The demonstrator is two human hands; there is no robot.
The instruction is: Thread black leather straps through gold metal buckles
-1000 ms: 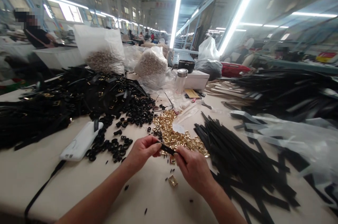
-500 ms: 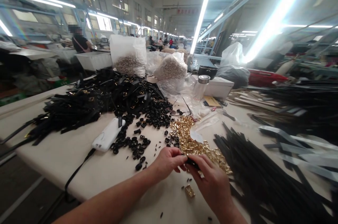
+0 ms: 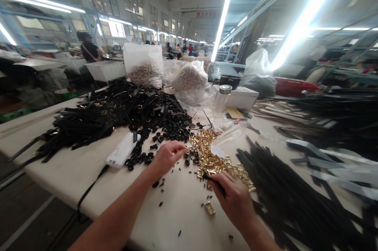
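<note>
My left hand [image 3: 167,155] reaches forward over the table, fingers pinched together near the loose black loops [image 3: 141,157]; what it pinches, if anything, is too small to make out. My right hand [image 3: 233,199] is closed on the end of a black strap [image 3: 210,177] at the near edge of the pile of gold buckles [image 3: 217,160]. A single gold buckle [image 3: 210,208] lies on the table just left of my right hand. Small black bits are scattered between my hands.
A white phone [image 3: 122,150] with a black cable lies to the left. Heaps of black straps [image 3: 97,119] fill the left side, cut black strips [image 3: 283,180] the right. Bags of parts [image 3: 143,66], a jar [image 3: 222,99] and a white box [image 3: 242,97] stand behind. A person stands far left.
My hands have parted: the left let go of the strap and moved forward-left toward the black loops, while the right kept the strap and stayed near the buckles.
</note>
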